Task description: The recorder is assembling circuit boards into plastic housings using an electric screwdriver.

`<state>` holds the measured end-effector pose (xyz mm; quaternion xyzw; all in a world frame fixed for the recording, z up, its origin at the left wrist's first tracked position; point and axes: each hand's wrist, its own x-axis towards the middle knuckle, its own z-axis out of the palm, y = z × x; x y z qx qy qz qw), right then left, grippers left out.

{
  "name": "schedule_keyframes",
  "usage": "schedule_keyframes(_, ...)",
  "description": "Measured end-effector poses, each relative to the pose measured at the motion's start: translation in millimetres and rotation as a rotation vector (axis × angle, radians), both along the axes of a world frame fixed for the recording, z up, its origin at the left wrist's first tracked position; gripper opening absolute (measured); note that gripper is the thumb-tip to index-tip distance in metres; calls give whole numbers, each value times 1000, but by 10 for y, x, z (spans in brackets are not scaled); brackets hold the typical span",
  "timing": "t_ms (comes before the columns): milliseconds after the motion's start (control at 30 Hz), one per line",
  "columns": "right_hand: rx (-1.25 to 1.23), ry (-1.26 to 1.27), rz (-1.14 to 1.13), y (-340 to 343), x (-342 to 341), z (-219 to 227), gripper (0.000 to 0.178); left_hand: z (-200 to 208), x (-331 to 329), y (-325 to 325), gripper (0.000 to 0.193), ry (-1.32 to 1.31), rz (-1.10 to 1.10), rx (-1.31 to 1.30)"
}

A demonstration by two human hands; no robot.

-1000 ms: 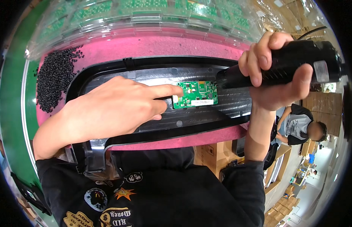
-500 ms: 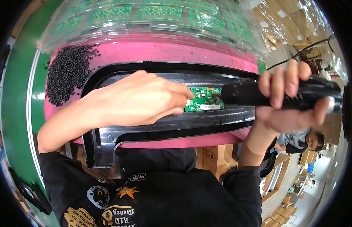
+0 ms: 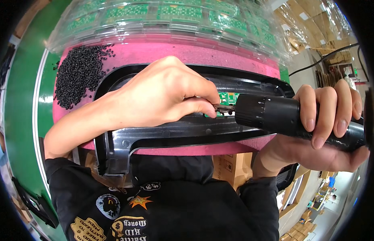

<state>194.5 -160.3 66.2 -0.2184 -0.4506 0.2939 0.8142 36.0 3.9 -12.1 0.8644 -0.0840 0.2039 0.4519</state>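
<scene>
My left hand (image 3: 163, 94) lies over a long black plastic housing (image 3: 126, 142) and pinches the bit at the tip of a black electric screwdriver (image 3: 275, 116). My right hand (image 3: 323, 132) grips that screwdriver's body, which points left toward a small green circuit board (image 3: 229, 98) seated in the housing. Most of the board is hidden behind my fingers and the tool's nose. The housing rests on a pink foam pad (image 3: 203, 54).
A heap of small black screws (image 3: 78, 74) lies on the pad's left end. Clear plastic trays of green circuit boards (image 3: 175, 14) stand behind the pad. A green conveyor surface (image 3: 22, 96) runs on the left. Cardboard boxes (image 3: 231, 168) sit below the bench.
The screwdriver has swung in to the left, close over the circuit board. My left hand moved from pressing the board to pinching the tool's bit, and the view has tipped closer.
</scene>
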Motion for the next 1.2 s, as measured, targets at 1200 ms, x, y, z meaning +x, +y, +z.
schedule_keyframes(1200, 14, -171, -43, 152, -23, -107, 53, 13, -21, 12, 30, -62, 92, 275)
